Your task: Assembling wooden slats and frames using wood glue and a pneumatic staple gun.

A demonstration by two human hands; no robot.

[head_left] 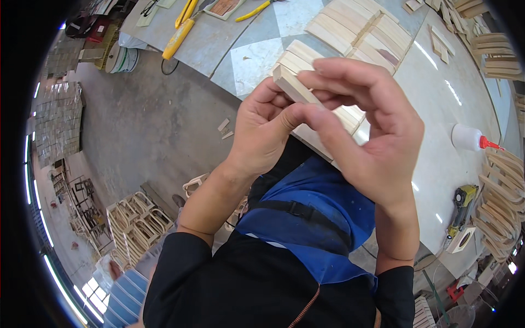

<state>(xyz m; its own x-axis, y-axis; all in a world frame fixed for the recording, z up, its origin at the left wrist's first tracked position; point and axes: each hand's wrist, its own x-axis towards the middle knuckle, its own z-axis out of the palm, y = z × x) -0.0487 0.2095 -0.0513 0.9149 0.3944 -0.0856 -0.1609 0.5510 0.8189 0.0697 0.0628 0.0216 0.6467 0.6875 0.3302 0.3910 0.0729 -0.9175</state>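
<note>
A short, pale wooden strip (295,86) is held up in front of me, slanting between both hands. My left hand (256,131) has its fingers curled under and round the strip's near end. My right hand (385,128) pinches the other part, thumb in front and fingers arched behind it. The right fingers and thumb hide the strip's far end. Just beyond and below my hands, a row of pale wooden slats (298,53) lies side by side on the worktable (437,109). A larger set of slats (331,27) lies behind it.
A white bottle with a red nozzle (467,136) lies on the right. Near the right edge are a yellow-black power tool (462,199) and stacked curved wooden parts (500,202). Yellow-handled tools (178,38) lie far left. Wooden frames (136,224) stand on the floor, near a person's striped sleeve (124,298).
</note>
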